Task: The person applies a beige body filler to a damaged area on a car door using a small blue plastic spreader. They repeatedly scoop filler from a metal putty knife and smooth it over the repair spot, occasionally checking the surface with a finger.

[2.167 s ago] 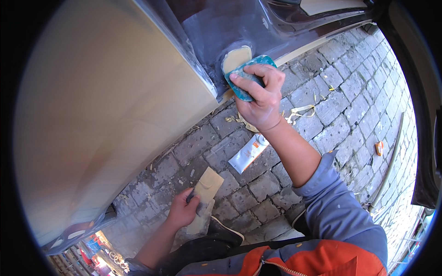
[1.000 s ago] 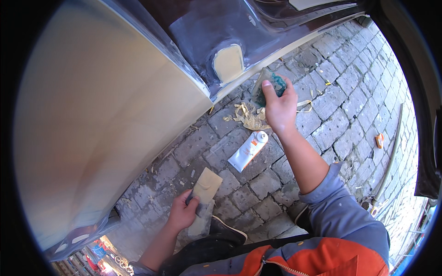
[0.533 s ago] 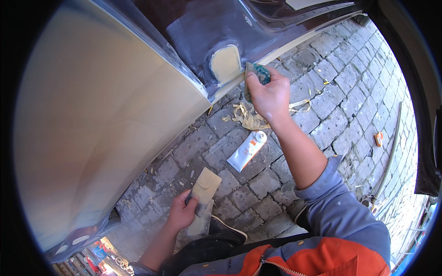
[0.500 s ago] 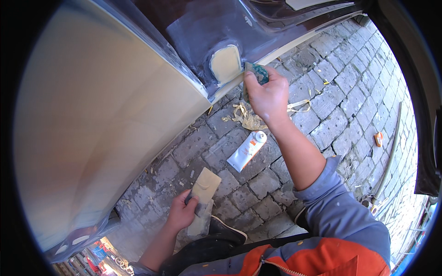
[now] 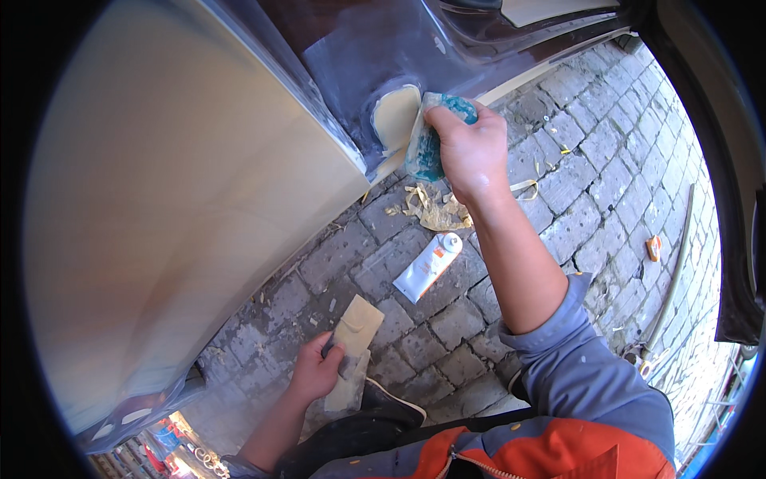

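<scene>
My right hand [image 5: 479, 152] pinches a teal putty spreader [image 5: 427, 148] smeared with pale filler. The spreader stands beside a cream patch of putty [image 5: 397, 116] on the dark, sanded lower body [image 5: 335, 60] of a vehicle; whether its edge touches the patch I cannot tell. Lower down, my left hand [image 5: 314, 369] is closed on a flat putty board [image 5: 359, 321] with beige putty on its face. A second coated flat piece [image 5: 348, 389] shows below it. Between my hands a white and orange tube [image 5: 428, 267] lies on the paving.
A large beige panel [image 5: 175, 191] fills the left side. Crumpled yellowish tape [image 5: 435, 209] lies on the stone paving [image 5: 582, 172] under my right wrist. Farther right are a small orange object [image 5: 653, 247], a long thin rod or hose [image 5: 678, 263] and a dark curved panel edge [image 5: 738, 271].
My right hand has turned the spreader so more of its broad teal face shows, and has shifted slightly right from the patch's lower edge. My left hand holds the board almost unmoved.
</scene>
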`<state>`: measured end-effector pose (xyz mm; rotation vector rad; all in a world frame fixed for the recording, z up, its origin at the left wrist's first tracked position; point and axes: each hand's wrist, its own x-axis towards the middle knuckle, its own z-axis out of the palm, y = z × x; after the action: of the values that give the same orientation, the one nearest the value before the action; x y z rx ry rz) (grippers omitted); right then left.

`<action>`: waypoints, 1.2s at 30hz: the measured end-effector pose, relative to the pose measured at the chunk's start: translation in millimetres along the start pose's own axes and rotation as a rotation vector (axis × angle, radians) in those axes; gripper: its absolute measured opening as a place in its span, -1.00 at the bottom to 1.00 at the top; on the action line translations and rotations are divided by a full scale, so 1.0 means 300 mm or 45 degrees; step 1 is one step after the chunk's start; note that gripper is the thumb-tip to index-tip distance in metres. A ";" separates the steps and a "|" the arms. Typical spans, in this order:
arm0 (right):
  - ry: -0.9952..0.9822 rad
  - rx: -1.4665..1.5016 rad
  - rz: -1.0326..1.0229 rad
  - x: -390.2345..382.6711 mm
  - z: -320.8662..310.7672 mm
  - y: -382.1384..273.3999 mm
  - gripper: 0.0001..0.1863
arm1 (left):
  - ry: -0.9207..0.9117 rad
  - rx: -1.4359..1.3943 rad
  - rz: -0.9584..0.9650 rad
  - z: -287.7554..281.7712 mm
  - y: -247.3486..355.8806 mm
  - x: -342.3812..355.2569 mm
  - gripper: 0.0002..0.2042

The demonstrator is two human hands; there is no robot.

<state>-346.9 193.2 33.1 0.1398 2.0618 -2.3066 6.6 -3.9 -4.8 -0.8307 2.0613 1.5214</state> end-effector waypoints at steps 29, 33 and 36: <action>0.040 -0.110 0.042 0.000 -0.009 0.033 -0.73 | -0.006 -0.026 -0.010 0.022 0.078 0.009 -0.79; -0.086 0.177 0.179 0.024 -0.046 0.013 -0.72 | -0.034 -0.020 -0.030 0.020 0.057 0.013 -0.79; 0.007 -0.218 -0.024 0.012 -0.070 0.035 -0.72 | -0.032 -0.033 -0.033 0.024 0.058 0.017 -0.79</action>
<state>-348.6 213.1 19.9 0.1210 2.2604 -2.1289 -9.2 5.5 1.7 -0.8405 2.0094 1.5399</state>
